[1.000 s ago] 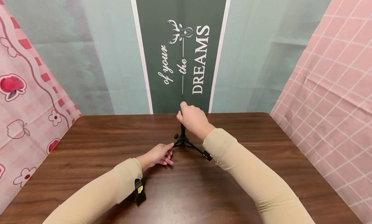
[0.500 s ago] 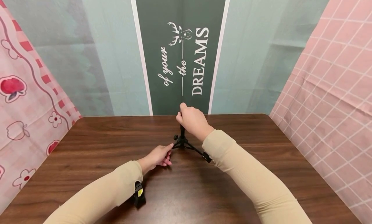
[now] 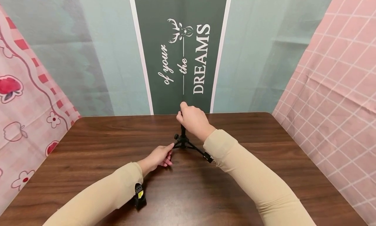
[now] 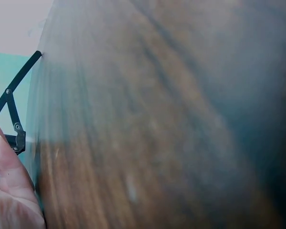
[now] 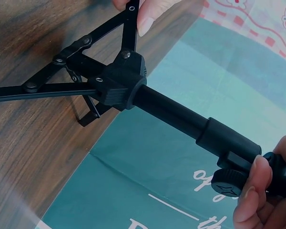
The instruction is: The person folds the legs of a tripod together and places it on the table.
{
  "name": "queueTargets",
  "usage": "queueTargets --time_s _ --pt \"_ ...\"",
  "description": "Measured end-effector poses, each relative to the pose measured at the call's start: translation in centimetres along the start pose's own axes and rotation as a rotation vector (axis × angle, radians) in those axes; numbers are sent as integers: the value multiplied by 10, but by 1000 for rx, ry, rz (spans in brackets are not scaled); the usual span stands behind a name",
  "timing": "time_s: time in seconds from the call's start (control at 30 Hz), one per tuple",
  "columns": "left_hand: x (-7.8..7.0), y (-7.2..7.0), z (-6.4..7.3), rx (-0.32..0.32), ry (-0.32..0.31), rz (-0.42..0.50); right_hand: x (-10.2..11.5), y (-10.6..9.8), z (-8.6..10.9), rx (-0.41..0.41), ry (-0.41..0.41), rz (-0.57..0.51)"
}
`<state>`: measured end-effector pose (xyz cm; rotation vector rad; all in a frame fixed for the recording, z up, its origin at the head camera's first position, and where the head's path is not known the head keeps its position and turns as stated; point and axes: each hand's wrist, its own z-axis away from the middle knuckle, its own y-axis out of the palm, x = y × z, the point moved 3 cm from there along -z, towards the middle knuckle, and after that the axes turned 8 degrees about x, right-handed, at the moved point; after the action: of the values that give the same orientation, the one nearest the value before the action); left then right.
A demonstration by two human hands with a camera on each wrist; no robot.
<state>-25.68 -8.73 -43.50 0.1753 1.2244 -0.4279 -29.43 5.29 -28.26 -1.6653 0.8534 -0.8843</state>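
A small black tripod (image 3: 183,142) stands upright on the table with its legs spread. My right hand (image 3: 195,121) grips the top of its column, hiding that part in the head view. In the right wrist view, my right fingers (image 5: 258,179) curl close by a ridged black knob (image 5: 229,182) at the upper end of the column (image 5: 171,112). Low on the left side, my left hand (image 3: 160,157) pinches one leg, thumb on top. The left wrist view catches that leg (image 4: 24,71) with its hinged brace beside my fingers; the rest of the tripod is cut off there.
The brown wood-grain table (image 3: 235,193) has its far edge just behind the tripod. A green printed curtain (image 3: 182,56) hangs behind it. Pink patterned cloths (image 3: 337,89) hang on both sides. A black strapped device (image 3: 140,196) sits at my left wrist.
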Motion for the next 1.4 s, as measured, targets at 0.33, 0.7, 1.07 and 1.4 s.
queueTargets --time_s 0.33,0.7,1.07,1.4 --pt "1 -1 3 -9 13 4 3 0 0 20 11 -5" --pt "-2 -2 1 53 -58 84 5 -2 3 -10 6 6" --pt "-4 2 1 0 -80 107 5 -2 2 -34 -4 20" --pt "0 6 0 -60 -35 95 5 -1 3 -50 -10 23"
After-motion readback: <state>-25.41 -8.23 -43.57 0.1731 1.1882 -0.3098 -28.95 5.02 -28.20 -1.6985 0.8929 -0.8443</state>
